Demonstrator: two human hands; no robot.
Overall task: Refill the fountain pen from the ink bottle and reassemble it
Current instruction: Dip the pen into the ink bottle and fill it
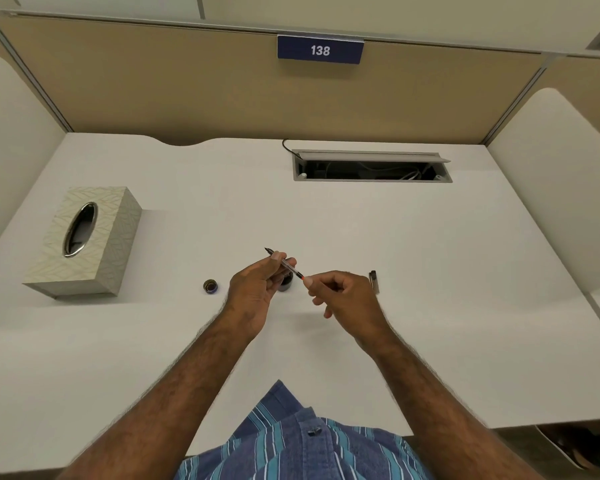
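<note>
Now, with the left hand (257, 289) pinching the fountain pen (284, 264) above the ink bottle (286, 283) and the right hand (340, 296) nipping its red converter end, turn gently, keeping the nib pointed away and level.

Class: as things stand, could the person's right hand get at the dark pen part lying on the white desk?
Probably yes: the dark pen part lies just beside the right hand, nothing between, though its fingers pinch the pen's red end.
</note>
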